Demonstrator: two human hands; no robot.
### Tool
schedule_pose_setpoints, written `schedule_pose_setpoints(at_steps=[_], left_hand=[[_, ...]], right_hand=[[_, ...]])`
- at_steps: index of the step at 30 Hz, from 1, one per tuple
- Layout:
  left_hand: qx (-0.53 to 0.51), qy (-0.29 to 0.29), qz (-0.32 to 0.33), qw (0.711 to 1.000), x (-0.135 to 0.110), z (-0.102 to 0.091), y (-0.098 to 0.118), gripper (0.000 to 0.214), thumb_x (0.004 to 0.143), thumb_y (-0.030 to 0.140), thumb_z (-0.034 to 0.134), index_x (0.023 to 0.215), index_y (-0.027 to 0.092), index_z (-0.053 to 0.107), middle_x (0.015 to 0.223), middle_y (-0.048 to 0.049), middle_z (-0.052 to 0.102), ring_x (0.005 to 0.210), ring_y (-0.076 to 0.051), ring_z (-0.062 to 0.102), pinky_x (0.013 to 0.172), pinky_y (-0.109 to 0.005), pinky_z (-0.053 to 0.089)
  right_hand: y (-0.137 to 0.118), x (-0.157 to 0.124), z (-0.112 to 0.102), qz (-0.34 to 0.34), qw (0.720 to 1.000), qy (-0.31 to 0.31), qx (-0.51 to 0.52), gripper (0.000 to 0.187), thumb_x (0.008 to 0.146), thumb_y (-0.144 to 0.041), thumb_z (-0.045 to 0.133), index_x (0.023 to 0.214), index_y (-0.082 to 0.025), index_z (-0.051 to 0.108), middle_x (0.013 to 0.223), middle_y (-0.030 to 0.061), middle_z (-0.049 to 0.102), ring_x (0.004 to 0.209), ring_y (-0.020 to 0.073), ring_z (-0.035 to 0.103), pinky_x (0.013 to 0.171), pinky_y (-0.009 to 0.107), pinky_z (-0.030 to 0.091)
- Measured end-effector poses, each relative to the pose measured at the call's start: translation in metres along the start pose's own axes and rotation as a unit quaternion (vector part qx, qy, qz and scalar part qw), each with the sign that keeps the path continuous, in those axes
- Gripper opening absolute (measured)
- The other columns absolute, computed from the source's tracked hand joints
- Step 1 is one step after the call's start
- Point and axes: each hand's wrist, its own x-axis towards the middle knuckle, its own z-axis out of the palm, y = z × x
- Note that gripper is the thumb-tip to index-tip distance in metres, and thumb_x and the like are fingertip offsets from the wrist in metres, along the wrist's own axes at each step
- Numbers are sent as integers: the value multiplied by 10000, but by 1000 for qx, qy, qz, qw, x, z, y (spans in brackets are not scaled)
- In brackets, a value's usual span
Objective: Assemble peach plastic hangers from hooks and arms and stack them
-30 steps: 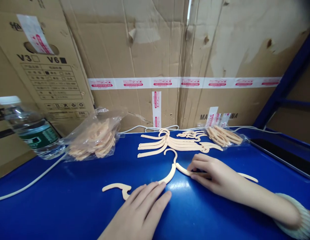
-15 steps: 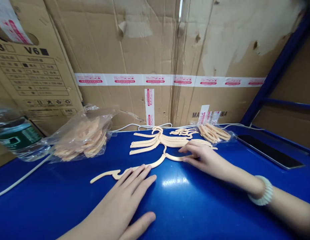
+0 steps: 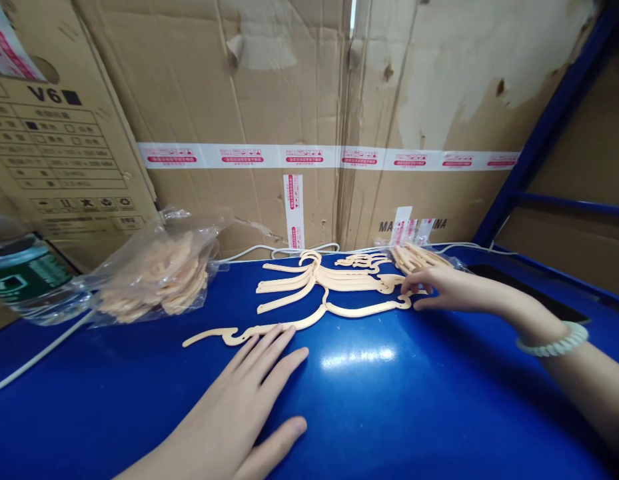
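Observation:
A beige folding clothes hanger (image 3: 362, 311) lies spread on the blue table, its hook at the far side and a notched end piece reaching out to the left. My left hand (image 3: 244, 393) is open, palm down, with its fingertips resting on the hanger's left arm. At the right end of that hanger, my right hand (image 3: 442, 291) has its thumb and fingers closed around the end piece, which they partly hide. Just behind lies a stack of similar hangers (image 3: 284, 287), arms spread to both sides.
Beige parts fill a clear plastic bag (image 3: 154, 280) on the left, beside a water bottle (image 3: 32, 280). Loose beige pieces (image 3: 362, 261) and another bag of parts (image 3: 414, 257) lie at the back. A phone (image 3: 534, 290) is partly behind my right arm. Cardboard (image 3: 249, 107) walls the back.
My right hand has slid rightward from the middle of the hanger's right arm to its end. My left hand stays on the left arm. The view has shifted slightly.

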Motion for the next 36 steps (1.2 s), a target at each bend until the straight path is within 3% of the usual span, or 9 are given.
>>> schedule_pose_setpoints(at_steps=[6, 14, 23, 29, 33, 36], left_hand=[[-23, -8, 4, 1000, 0, 0, 0, 553, 922, 470, 536, 1426, 264, 441, 1503, -102, 398, 1342, -351, 418, 1021, -554, 434], [-38, 44, -27, 998, -4, 12, 7, 516, 920, 472, 542, 1397, 290, 472, 1503, -73, 416, 1368, -323, 389, 1081, -546, 375], [16, 23, 34, 999, 1, -1, 0, 510, 897, 449, 577, 1362, 251, 509, 1468, -115, 458, 1303, -350, 475, 1003, -526, 474], [25, 62, 80, 995, 3, 13, -9, 438, 895, 397, 582, 1308, 257, 541, 1433, -88, 510, 1290, -321, 492, 1021, -478, 475], [-9, 55, 137, 989, 6, 25, -17, 432, 881, 367, 586, 1297, 257, 540, 1345, -69, 598, 1213, -298, 562, 1010, -421, 488], [-28, 52, 152, 987, 7, 28, -20, 423, 872, 339, 575, 1285, 252, 540, 1328, -74, 610, 1187, -286, 581, 999, -400, 493]], right_hand=[[-2, 0, 5, 41, 999, 0, -6, 189, 765, -388, 621, 850, -230, 682, 802, 35, 660, 720, 203, 595, 600, 289, 418], [0, 0, 7, 59, 998, -6, -17, 172, 770, -374, 623, 857, -231, 663, 755, 28, 637, 685, 200, 589, 568, 284, 383], [-11, -3, 5, 50, 999, 12, 3, 128, 761, -294, 623, 853, -211, 654, 734, 34, 638, 663, 206, 592, 554, 283, 395], [1, -2, 3, 6, 997, 74, 35, 217, 827, -404, 583, 927, -221, 644, 696, 14, 604, 633, 193, 566, 562, 293, 407], [1, 9, 0, -42, 986, 158, -14, 234, 878, -389, 522, 911, -198, 653, 782, 53, 620, 733, 204, 575, 642, 308, 440], [-6, 23, -2, -33, 980, 189, -48, 221, 880, -332, 511, 914, -178, 666, 800, 66, 651, 735, 198, 594, 659, 298, 449]])
